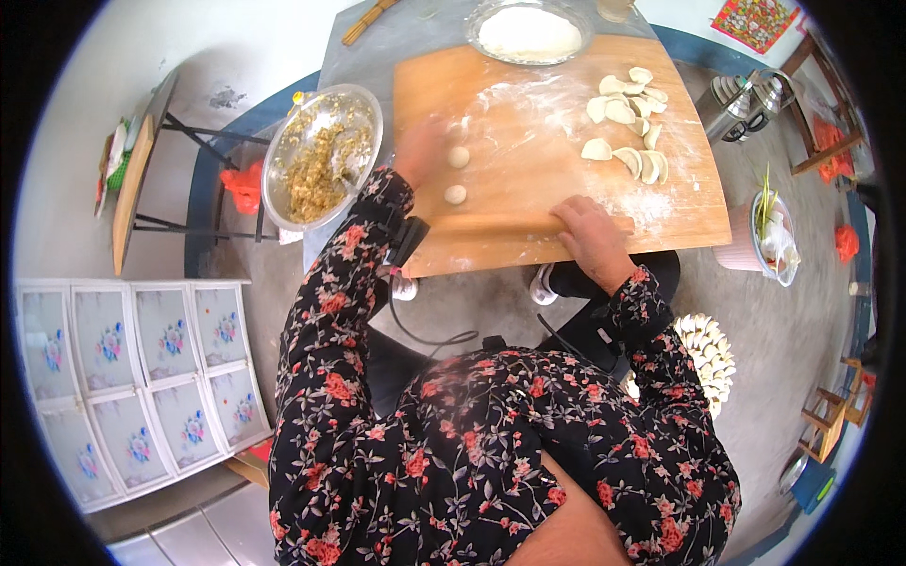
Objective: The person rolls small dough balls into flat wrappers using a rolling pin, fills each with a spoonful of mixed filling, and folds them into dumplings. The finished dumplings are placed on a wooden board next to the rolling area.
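Note:
My left hand (422,150) is motion-blurred over the left side of the wooden board (524,163), so its fingers cannot be made out. Just right of it lie two small dough balls (459,157), one nearer me than the other. Along the board's front edge rests a wooden rolling pin (495,226). My right hand (593,237) grips it near its right end, fingers over the top. Folded dumplings (619,112) sit in a loose group at the board's right, with several more (650,166) closer to me. Flour is smeared over the board.
A metal bowl of filling (318,170) stands left of the board. Behind is a bowl of flour (529,34) on the grey table (425,28). A bin (743,233) and thermos flasks (729,106) stand at right. Many dumplings (704,361) lie beside my right elbow.

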`<act>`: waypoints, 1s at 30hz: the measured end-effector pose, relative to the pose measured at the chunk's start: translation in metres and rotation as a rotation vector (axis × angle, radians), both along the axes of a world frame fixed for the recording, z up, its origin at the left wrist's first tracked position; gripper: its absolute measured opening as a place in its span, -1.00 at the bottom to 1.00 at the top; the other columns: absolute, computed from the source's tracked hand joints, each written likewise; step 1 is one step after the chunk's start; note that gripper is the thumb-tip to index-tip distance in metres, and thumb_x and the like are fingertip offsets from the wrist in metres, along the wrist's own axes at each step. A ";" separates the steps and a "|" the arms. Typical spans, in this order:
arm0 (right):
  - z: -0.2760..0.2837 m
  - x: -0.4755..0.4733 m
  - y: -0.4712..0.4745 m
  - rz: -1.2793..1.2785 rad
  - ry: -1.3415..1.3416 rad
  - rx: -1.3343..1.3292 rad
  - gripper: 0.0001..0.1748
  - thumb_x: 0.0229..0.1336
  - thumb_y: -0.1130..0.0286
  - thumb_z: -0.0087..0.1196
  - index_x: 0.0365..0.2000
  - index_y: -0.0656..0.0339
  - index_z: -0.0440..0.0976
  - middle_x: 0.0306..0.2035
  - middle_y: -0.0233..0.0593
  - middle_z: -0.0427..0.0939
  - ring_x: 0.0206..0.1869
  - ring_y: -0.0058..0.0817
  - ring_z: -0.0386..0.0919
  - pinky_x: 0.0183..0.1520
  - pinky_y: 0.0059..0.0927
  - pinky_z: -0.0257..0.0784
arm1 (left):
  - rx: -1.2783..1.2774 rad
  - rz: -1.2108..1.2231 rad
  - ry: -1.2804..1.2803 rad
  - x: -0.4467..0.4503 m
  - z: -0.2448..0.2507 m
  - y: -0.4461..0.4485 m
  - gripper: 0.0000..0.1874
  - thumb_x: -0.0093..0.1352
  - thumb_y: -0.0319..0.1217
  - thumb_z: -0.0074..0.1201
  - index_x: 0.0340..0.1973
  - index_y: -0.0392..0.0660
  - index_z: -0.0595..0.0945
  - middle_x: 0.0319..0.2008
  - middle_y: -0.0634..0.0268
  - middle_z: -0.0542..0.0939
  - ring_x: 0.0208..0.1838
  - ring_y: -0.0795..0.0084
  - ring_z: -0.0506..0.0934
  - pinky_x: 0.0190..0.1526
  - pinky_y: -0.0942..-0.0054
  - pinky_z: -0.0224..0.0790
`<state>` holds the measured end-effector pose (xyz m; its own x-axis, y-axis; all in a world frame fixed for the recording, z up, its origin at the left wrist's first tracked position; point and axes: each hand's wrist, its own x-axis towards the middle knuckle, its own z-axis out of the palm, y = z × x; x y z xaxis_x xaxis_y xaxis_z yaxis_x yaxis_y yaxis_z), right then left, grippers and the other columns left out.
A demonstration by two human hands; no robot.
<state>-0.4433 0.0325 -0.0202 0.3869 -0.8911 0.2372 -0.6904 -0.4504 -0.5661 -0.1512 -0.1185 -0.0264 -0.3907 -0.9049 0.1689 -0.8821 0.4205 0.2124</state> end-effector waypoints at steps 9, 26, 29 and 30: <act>-0.003 -0.001 0.000 0.015 0.006 -0.014 -0.62 -0.16 0.58 0.13 -0.19 0.22 0.44 -0.18 -0.12 0.43 -0.07 -0.09 0.39 0.02 -0.21 0.31 | 0.260 0.142 0.480 -0.015 0.018 0.038 -0.70 0.26 -0.37 0.13 -0.14 -0.25 0.59 -0.18 0.01 0.60 -0.10 0.18 0.57 -0.07 0.37 0.40; 0.000 0.003 0.003 0.013 -0.008 0.007 -0.61 -0.14 0.58 0.11 -0.18 0.23 0.43 -0.17 -0.11 0.43 -0.05 -0.07 0.38 0.03 -0.19 0.30 | 0.023 0.063 0.069 -0.019 0.024 0.051 -0.65 0.22 -0.26 0.15 -0.16 -0.19 0.55 -0.23 -0.02 0.56 -0.13 -0.04 0.51 -0.13 0.13 0.37; 0.002 0.002 0.004 0.017 -0.014 0.018 -0.61 -0.14 0.58 0.10 -0.18 0.23 0.43 -0.17 -0.11 0.44 -0.05 -0.06 0.38 0.04 -0.19 0.29 | 0.109 0.049 0.013 -0.031 0.025 0.038 -0.67 0.23 -0.27 0.13 -0.16 -0.18 0.55 -0.25 -0.01 0.57 -0.14 -0.03 0.52 -0.13 0.13 0.37; 0.003 0.002 0.004 0.014 -0.018 0.024 -0.61 -0.14 0.59 0.10 -0.18 0.23 0.43 -0.16 -0.11 0.44 -0.05 -0.06 0.38 0.04 -0.19 0.29 | 0.133 0.050 -0.016 -0.032 0.026 0.034 -0.67 0.23 -0.28 0.12 -0.16 -0.18 0.55 -0.26 -0.01 0.57 -0.15 -0.03 0.52 -0.13 0.13 0.37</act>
<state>-0.4414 0.0368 -0.0174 0.3958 -0.8909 0.2228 -0.6738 -0.4465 -0.5887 -0.1837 -0.0840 -0.0004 -0.3465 -0.9372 0.0408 -0.9048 0.3454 0.2492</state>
